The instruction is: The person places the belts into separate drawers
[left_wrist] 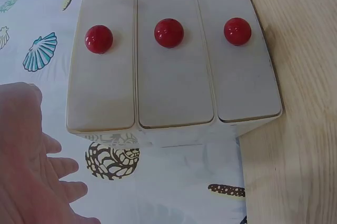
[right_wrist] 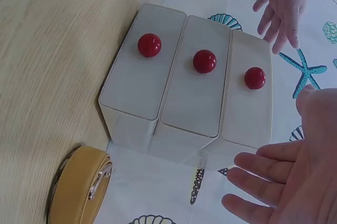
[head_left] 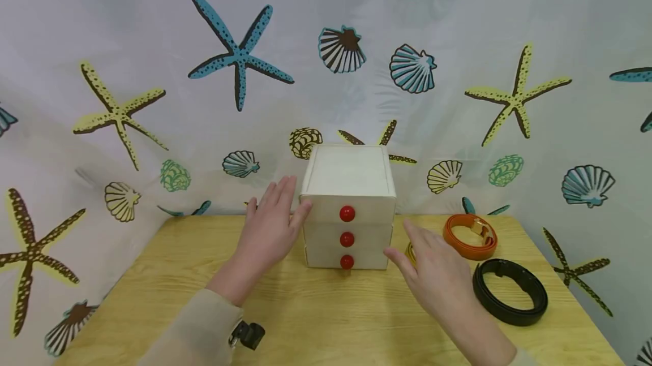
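Peeking past the right hand (head_left: 435, 270), a yellow belt (head_left: 410, 252) shows; sleeves (head_left: 196, 332) cropped.

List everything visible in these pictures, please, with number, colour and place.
Box: one, white, on table
Drawers: three, white, in box
Knobs: three, red, on drawers
Inner belt: one, yellow, right of box
Rear belt: one, orange, table's right
Front belt: one, black, table's right
Table: one, light brown, under box
Cloth: one, whitish, starfish-and-shell pattern, behind table
Wrist device: one, black, left wrist
Sleeves: two, beige, bottom edge
Left hand: one, left of box
Right hand: one, right of box
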Demonstrator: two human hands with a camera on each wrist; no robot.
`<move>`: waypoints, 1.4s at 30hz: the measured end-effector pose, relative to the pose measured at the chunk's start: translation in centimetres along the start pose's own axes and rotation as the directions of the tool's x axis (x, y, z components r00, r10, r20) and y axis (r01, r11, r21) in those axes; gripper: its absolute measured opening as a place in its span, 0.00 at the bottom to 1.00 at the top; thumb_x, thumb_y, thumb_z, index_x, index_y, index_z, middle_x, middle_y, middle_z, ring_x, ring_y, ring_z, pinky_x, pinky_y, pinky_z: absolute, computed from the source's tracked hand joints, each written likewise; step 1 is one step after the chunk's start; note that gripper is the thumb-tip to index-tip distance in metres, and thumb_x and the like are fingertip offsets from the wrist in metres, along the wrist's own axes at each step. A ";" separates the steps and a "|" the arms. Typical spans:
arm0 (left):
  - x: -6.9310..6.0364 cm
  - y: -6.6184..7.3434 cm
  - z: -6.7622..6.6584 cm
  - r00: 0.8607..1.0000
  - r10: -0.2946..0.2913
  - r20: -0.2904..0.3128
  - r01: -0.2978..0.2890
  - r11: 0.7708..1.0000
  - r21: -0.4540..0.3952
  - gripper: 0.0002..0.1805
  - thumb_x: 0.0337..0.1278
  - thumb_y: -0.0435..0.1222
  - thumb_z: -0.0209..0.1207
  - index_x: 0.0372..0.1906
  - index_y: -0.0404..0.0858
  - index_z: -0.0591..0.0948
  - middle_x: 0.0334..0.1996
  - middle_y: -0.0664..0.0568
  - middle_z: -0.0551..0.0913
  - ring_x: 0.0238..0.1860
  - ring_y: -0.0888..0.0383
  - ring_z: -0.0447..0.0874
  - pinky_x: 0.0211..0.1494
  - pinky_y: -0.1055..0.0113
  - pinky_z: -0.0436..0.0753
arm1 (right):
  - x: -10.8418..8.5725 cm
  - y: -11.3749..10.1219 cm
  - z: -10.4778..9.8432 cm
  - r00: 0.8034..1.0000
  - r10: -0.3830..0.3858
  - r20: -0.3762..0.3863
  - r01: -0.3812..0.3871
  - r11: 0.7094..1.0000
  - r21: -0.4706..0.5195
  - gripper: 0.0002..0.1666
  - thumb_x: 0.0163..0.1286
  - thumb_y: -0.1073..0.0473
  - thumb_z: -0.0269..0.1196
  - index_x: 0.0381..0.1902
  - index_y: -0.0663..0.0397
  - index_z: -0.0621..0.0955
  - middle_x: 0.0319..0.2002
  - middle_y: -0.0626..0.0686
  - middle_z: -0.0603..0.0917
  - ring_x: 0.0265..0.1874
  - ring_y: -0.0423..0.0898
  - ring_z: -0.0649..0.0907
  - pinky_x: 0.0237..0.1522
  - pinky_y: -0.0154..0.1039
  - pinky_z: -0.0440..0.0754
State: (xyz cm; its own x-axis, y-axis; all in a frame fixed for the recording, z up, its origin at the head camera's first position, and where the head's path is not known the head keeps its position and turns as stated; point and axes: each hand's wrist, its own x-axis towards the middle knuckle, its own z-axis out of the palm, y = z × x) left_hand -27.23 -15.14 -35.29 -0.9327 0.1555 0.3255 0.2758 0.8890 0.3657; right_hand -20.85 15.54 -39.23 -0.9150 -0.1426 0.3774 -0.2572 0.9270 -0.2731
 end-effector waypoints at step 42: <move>6.2 1.1 -1.7 0.997 -0.001 0.072 0.018 0.972 -0.233 0.43 0.91 0.61 0.36 0.91 0.36 0.53 0.88 0.38 0.54 0.88 0.38 0.49 0.86 0.37 0.53 | 1.4 -2.3 0.6 0.951 0.162 0.264 -0.293 0.747 0.597 0.47 0.82 0.19 0.45 0.68 0.49 0.86 0.44 0.40 0.93 0.40 0.40 0.89 0.57 0.61 0.85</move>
State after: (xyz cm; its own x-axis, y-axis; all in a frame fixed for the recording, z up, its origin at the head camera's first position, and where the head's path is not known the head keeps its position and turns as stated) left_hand -32.28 -13.92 -31.36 -0.9472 0.1853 0.2616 0.3059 0.7666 0.5646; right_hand -21.76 13.03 -38.66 -0.9937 -0.0768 0.0811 -0.1095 0.5267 -0.8430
